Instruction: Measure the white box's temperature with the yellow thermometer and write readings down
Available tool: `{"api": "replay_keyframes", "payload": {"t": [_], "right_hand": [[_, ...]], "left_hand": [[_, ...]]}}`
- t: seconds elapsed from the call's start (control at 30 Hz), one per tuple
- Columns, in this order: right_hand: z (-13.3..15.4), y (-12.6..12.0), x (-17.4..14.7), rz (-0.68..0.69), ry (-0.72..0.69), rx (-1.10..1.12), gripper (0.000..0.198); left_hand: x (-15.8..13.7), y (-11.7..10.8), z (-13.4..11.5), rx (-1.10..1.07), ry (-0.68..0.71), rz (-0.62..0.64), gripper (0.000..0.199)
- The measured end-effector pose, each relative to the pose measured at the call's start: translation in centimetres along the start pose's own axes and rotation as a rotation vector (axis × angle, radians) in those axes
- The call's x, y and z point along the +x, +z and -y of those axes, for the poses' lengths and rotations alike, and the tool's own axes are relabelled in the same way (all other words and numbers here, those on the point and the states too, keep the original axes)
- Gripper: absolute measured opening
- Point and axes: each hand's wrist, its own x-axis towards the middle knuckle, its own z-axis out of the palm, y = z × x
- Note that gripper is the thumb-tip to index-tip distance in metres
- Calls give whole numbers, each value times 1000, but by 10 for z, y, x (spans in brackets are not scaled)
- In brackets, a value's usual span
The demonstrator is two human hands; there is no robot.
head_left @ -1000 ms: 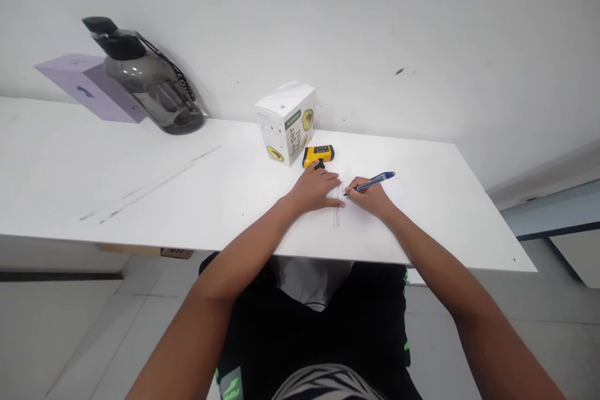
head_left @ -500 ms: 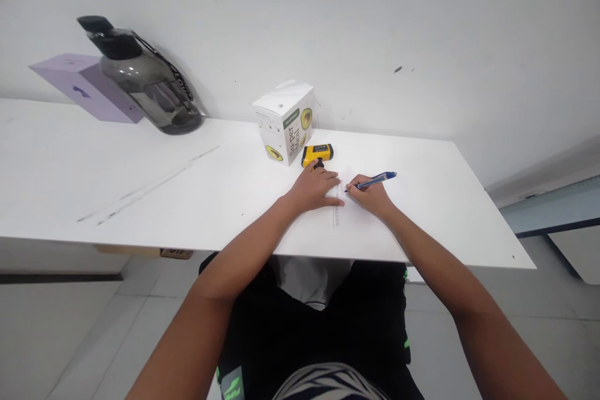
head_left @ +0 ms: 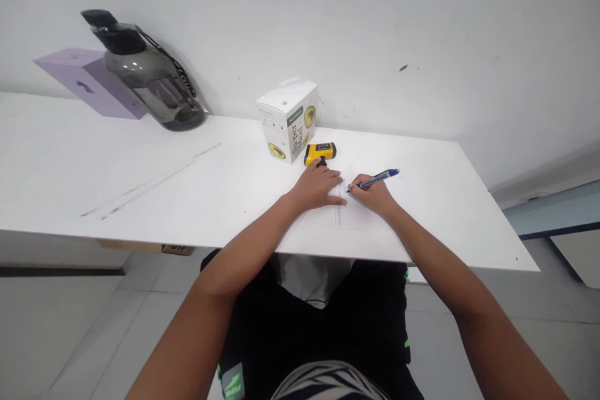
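Left hand (head_left: 316,190) spread, one finger by yellow tool (head_left: 320,152) (rounded, plastic-looking), can't tell if touching; thumb side at paper (head_left: 340,214). I'd hold sheet flat there: thin, white, handwritten marks, on smooth desk (head_left: 440,187). Right hand (head_left: 375,195) pinching slim blue pen (head_left: 385,175), tip at sheet. I'd press lightly, strokes clear of left hand.

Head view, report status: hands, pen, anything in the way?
Right hand open? Negative: holds blue pen, tip at written-on paper. Left hand spread at paper's left side. Possible crowding: yellow tool near left fingers, contact unclear.
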Motion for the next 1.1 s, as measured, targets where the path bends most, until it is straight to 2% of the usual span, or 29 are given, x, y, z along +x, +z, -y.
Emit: {"api": "replay_keyframes", "payload": {"t": [0.27,0.77,0.93,1.1], "right_hand": [[2,-1,-2,-38,12,4,17],[3,-5,0,13,30,38,17],[-2,-6,6,-12,65,186,20],[-4,-7,11,37,138,481,22]], "left_hand": [[0,-1,-1,14,-3,5,59],[1,0,0,-3,-8,10,60],[-1,-2,-1,3,-4,-13,58],[-2,-4,-2,-33,-12,-50,53]]}}
